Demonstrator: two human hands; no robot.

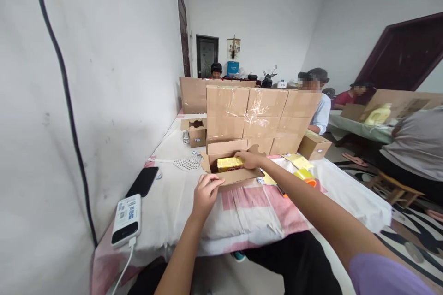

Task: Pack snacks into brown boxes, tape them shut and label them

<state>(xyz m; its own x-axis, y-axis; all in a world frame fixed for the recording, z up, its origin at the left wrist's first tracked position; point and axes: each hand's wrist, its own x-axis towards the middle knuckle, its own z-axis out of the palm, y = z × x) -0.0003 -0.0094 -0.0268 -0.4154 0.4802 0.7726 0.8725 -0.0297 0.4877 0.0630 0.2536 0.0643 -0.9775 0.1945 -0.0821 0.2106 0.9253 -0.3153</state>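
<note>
- Open-topped brown cardboard box: on the table, opening upward, long axis running left to right.
- Small yellow printed box: inside it, long side also left to right.
- Left hand: bent fingers touch the front flap; cannot tell whether they pinch.
- Right hand: at the yellow box's right end, fingertips hidden, grip unclear.

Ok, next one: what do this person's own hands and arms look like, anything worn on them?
The left hand and right hand are both ungloved, with no watch or bracelet visible; rings are too small to tell. A plain light purple sleeve shows on the right arm; no left sleeve is in view.
</note>
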